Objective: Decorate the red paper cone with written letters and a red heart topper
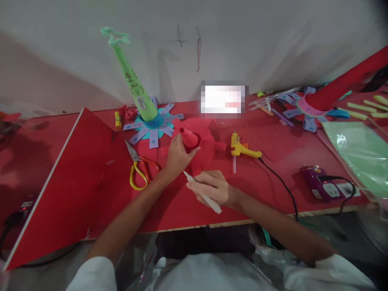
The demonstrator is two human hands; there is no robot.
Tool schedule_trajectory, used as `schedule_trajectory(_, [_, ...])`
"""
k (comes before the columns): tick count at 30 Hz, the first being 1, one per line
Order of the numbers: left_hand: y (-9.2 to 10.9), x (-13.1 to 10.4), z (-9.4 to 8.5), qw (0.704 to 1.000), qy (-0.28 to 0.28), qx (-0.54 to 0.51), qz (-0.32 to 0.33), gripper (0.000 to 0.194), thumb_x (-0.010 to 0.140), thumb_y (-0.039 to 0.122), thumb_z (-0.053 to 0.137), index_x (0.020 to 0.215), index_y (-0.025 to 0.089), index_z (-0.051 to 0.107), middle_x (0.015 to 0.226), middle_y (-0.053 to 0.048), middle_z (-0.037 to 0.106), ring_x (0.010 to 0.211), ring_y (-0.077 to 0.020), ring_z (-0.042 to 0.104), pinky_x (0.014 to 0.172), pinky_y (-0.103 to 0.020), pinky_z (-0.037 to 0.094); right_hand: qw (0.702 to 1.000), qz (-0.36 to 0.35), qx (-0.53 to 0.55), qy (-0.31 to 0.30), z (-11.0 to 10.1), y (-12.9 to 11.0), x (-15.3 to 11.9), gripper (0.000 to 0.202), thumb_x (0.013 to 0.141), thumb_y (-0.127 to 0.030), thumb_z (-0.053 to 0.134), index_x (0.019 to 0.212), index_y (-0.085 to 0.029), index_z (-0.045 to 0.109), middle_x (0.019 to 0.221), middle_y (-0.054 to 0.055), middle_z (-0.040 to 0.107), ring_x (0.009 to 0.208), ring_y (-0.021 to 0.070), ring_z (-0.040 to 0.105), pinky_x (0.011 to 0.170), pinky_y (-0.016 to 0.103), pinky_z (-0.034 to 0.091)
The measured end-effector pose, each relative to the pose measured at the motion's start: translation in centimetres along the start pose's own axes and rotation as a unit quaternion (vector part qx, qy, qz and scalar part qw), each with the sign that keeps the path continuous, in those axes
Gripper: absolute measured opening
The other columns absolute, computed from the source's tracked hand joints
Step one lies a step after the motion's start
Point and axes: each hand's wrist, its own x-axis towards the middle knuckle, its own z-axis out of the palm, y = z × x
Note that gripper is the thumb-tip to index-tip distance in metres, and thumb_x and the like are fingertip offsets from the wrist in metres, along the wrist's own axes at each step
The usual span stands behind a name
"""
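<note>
Far left of the left hand, a red panel (65,190) stands on a slant; judged risk: a knock from that forearm could topple it. Nearer, scissors (135,167) lie with blades parted just left of the left wrist; a sideways sweep of the arm could meet an edge. Beyond them and up-left of the same hand, a green paper cone (133,83) rises tall from a strip-fringed base, and looks easily tipped by a reaching sleeve.

The left hand (179,157) has its fingers at the left side of a red paper cone (190,139) and its thumb across the near side; whether it clamps the cone or merely steadies it cannot be told. The cone stands tilted over a red paper base (207,155). Pressure there could crease the thin wall or shift the base.

The right hand (212,188) is closed on a white pen (210,202), tip directed at the heel of the left hand, apart from the cone. A slip could mark skin or paper.

Right of the pen grip, a glue gun (244,149) sits with its cord (280,176) trailing past the right forearm. A snag could drag the gun; its nozzle may be hot.
</note>
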Motion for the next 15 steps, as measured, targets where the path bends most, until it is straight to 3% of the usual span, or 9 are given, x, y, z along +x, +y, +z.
schedule_trajectory(3, [-1.0,0.9,0.8,0.999,-0.035,0.021,0.01,0.062,0.093,0.055,0.079,0.137,0.019,0.056,0.135,-0.019,0.069,0.136,-0.0395,0.064,0.12,-0.06,0.048,0.997,0.057,-0.037,0.021,0.1,1.3,-0.6,0.022,0.106,-0.02,0.059,0.124,-0.02,0.072,0.094,0.005,0.079,0.079,0.0148,0.076,0.069,0.027,0.059])
schedule_trajectory(7, [-2.0,1.4,1.1,0.995,-0.076,-0.059,-0.023,0.078,0.093,0.056,0.077,0.152,0.018,0.044,0.149,-0.021,0.062,0.138,-0.0376,0.064,0.116,-0.056,0.053,0.979,0.192,-0.052,0.04,0.4,2.7,-1.8,0.019,0.107,-0.022,0.059,0.118,-0.022,0.075,0.096,0.007,0.084,0.083,0.0175,0.08,0.069,0.028,0.058])
schedule_trajectory(12, [-2.0,1.2,1.0,0.991,-0.071,-0.09,-0.067,0.079,0.094,0.058,0.076,0.154,0.019,0.042,0.139,-0.018,0.07,0.124,-0.0349,0.072,0.104,-0.05,0.058,0.922,0.371,0.058,0.093,0.6,3.4,-1.9,0.018,0.105,-0.03,0.059,0.112,-0.022,0.074,0.099,0.006,0.081,0.081,0.0178,0.075,0.07,0.03,0.059])
schedule_trajectory(15, [-1.8,1.1,1.1,0.993,-0.076,-0.068,-0.06,0.079,0.094,0.056,0.077,0.155,0.021,0.043,0.136,-0.017,0.071,0.124,-0.0367,0.071,0.105,-0.052,0.057,0.882,0.438,0.117,0.13,0.6,3.7,-1.4,0.018,0.104,-0.035,0.062,0.109,-0.023,0.075,0.096,0.005,0.078,0.074,0.0164,0.069,0.063,0.029,0.054])
